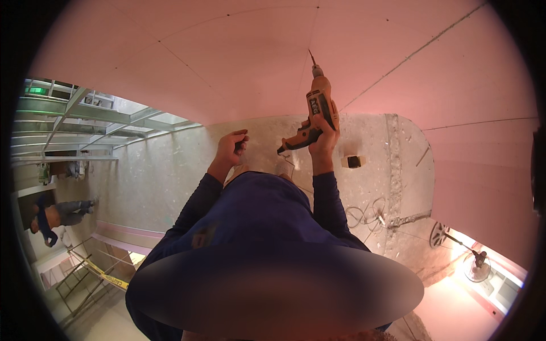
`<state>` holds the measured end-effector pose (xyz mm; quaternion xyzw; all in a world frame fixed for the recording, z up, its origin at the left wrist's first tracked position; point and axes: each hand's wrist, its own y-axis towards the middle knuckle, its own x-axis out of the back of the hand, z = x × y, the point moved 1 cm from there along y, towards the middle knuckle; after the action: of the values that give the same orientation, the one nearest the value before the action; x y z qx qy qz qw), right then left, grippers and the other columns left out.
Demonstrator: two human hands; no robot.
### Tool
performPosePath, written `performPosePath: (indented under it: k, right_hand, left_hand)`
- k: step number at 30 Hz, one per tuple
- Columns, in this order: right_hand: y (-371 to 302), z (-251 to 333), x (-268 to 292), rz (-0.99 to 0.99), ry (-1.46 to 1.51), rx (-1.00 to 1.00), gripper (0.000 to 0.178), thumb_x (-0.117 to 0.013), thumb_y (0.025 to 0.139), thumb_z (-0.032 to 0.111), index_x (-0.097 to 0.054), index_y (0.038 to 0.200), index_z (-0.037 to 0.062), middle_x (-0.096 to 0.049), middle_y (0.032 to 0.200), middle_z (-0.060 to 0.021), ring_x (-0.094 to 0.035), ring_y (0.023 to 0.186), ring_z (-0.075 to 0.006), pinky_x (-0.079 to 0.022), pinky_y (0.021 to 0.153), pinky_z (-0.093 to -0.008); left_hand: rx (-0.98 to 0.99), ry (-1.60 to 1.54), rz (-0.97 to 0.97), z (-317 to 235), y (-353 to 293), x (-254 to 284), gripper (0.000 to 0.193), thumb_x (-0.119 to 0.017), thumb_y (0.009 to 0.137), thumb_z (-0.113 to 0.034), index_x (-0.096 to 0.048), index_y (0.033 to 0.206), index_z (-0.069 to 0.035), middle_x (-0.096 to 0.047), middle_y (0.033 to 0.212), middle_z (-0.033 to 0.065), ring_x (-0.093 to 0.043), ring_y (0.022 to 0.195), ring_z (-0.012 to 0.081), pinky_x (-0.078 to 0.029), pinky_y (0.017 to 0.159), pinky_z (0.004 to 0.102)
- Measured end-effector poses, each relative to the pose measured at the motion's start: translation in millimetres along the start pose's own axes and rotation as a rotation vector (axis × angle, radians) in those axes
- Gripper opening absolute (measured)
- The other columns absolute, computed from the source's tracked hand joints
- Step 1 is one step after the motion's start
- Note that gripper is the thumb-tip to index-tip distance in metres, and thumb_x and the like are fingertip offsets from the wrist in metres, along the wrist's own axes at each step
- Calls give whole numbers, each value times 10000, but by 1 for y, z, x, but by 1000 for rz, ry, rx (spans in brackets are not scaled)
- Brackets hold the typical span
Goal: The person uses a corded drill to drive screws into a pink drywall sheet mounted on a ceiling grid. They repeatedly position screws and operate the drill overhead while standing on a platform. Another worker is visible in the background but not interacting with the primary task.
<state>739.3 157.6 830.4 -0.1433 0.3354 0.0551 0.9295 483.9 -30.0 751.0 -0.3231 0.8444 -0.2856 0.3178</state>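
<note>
My right hand (324, 142) grips an orange and black screw gun (319, 99) around its body, with the pistol handle angled to the left. The gun's thin bit (312, 57) points up toward the pink plasterboard wall (244, 68); whether its tip touches the board I cannot tell. To the left, apart from the tool, my left hand (232, 148) is held up in front of me with its fingers curled together. Anything inside those fingers is too small to make out. Dark screw dots and pencil-thin lines mark the board.
On the concrete floor (165, 170) lie a small open box (354, 162) and a coiled cable (367, 215). A lit work lamp on a stand (478, 264) is at the lower right. Metal stud framing (74, 122), a co-worker (60, 216) and scaffolding with yellow tape (102, 273) are at left.
</note>
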Motion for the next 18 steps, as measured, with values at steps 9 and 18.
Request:
performPosePath:
  k: [9, 18]
  right_hand:
    - [-5, -2, -5, -35, 49, -58, 764, -711, 893, -43, -509, 1624, 45, -717, 1183, -211, -736, 703, -314, -652, 565, -447]
    - [-5, -3, -12, -70, 35, -39, 806, -729, 856, -77, -504, 1622, 35, -715, 1159, -198, -729, 683, -309, -649, 564, -442]
  left_hand:
    - [56, 11, 15, -2, 13, 6, 292, -603, 1101, -92, -674, 1366, 7, -728, 1030, 94, -624, 721, 137, -433, 535, 263]
    - [17, 29, 23, -9, 16, -19, 263, -580, 1104, -79, -692, 1335, -25, -733, 968, 89, -618, 671, 129, -435, 516, 264]
